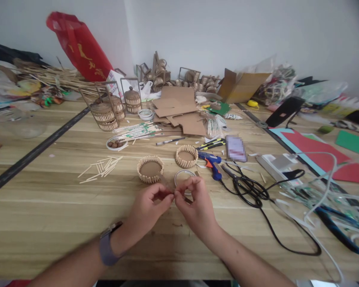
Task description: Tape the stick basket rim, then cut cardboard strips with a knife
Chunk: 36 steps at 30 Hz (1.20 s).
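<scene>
- Above the wooden table (77,223), our left hand (155,203) and right hand (194,203) meet, thumbs and forefingers pinched on a small brown piece (175,191), too hidden to identify.
- Just beyond our right fingers lies a white ring (181,172), partly covered.
- Farther out, we have two stick-walled rounds (150,179) and a blue glue gun (215,172).

The left wrist (118,241) wears a dark watch (111,229) with a purple-grey strap (106,252).

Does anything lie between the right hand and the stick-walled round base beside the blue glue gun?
Yes: a white ring lies between the right hand and the stick-walled round base, partly hidden behind the hand.
</scene>
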### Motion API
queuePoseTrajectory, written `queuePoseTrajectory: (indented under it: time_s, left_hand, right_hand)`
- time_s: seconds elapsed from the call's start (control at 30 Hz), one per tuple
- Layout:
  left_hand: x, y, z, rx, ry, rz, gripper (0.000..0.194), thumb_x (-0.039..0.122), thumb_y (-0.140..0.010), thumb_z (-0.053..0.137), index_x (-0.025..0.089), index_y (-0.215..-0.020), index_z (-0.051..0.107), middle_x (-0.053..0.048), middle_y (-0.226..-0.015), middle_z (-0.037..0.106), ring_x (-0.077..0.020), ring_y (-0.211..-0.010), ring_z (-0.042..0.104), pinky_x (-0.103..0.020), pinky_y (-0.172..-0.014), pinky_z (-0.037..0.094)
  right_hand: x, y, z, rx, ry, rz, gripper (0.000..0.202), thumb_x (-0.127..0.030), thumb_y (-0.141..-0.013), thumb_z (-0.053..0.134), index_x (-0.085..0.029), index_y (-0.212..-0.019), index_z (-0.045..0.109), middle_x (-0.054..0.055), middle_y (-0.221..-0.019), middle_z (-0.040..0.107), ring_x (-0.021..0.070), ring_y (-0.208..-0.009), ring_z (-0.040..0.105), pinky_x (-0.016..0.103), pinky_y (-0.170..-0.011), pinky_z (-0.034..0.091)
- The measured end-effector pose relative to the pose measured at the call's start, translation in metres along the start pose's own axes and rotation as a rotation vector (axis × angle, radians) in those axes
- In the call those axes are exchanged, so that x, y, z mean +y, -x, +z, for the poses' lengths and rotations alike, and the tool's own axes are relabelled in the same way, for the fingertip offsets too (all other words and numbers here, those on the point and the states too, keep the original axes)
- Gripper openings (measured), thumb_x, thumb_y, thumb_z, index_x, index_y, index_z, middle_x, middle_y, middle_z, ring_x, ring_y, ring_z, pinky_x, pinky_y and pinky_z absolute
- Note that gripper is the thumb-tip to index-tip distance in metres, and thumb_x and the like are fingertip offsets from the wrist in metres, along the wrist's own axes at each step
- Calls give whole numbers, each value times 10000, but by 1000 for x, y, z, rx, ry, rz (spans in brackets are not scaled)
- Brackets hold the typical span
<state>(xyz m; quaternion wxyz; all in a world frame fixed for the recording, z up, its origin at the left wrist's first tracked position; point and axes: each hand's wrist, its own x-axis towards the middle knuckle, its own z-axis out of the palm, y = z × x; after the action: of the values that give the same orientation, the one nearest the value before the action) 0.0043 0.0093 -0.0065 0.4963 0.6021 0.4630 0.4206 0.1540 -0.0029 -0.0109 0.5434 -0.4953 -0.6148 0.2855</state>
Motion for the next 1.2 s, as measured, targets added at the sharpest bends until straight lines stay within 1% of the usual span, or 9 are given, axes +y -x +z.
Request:
queuePoseTrajectory:
  time_s: [0.13, 0.27, 0.4, 0.57, 0.67, 0.83, 0.97, 1.07, 1.2]
  left_hand:
    - [1, 2, 0, 39, -90, 96, 126, 293, -790, 602, 196, -750, 672, -6, -714, 696, -156, -673, 643, -236, -631, 493]
    - [2, 2, 1, 82, -155, 132, 128, 271, -775, 575, 203, -706, 658, 6, -663, 677, -144, -622, 615, -227, -599, 474]
    - [4, 2, 3, 105, -167, 99, 124, 278, -758, 572, 205, -682, 637, 10, -635, 656, -145, -589, 593, -224, -555, 448]
    - [7, 3, 3, 97, -156, 58, 123, 282, -742, 571, 204, -653, 602, 16, -614, 620, -145, -576, 565, -224, -535, 422]
    - [7, 3, 3, 85, -92, 26, 117, 288, -734, 571, 201, -657, 584, 22, -616, 589, -140, -584, 544, -222, -536, 408]
    - [4, -4, 0, 80, 92, -94, 177, 342, -721, 603, 199, -636, 543, 47, -553, 515, -118, -525, 476, -219, -504, 378]
    - [5, -12, -6, 200, 263, -127, 187, 343, -697, 618, 190, -616, 547, 29, -556, 574, -120, -548, 519, -224, -540, 419]
    - [9, -17, -11, 292, 399, -154, 176, 346, -664, 642, 183, -657, 575, 24, -597, 615, -111, -539, 532, -219, -522, 430]
    - [15, -20, -16, 339, 463, -134, 161, 333, -644, 642, 188, -667, 576, 20, -623, 633, -106, -540, 544, -215, -512, 447]
  right_hand:
    - [0, 1, 2, 9, -27, 42, 209, -176, -789, 559, -264, -888, 398, -27, -739, 580, 162, -664, 592, 307, -613, 501]
    - [1, 1, 5, 20, -20, 40, 211, -167, -768, 560, -260, -872, 402, -29, -728, 573, 155, -652, 584, 308, -620, 501]
    - [-1, 1, 5, 20, -6, 43, 219, -166, -748, 579, -260, -854, 412, -24, -723, 577, 157, -647, 588, 312, -616, 502]
    - [-2, 2, 4, -15, -26, 57, 221, -174, -755, 588, -264, -851, 411, -16, -730, 589, 158, -652, 592, 313, -618, 512]
    - [-1, 2, 4, -20, -24, 58, 228, -178, -753, 588, -264, -851, 402, -19, -735, 583, 157, -654, 586, 315, -627, 507]
    - [0, -3, -1, -6, 4, 20, 222, -171, -772, 585, -261, -868, 405, -29, -734, 562, 152, -662, 567, 313, -640, 489]
    - [3, -11, -7, 40, -38, -27, 222, -153, -782, 570, -260, -899, 415, -42, -736, 557, 141, -674, 552, 289, -645, 470]
    - [7, -21, -15, 87, -75, -13, 227, -166, -790, 580, -258, -921, 419, -46, -736, 575, 131, -658, 552, 276, -638, 460]
    - [18, -38, -34, 231, -42, 26, 216, -229, -771, 627, -246, -919, 471, -23, -788, 591, 143, -700, 579, 307, -699, 475]
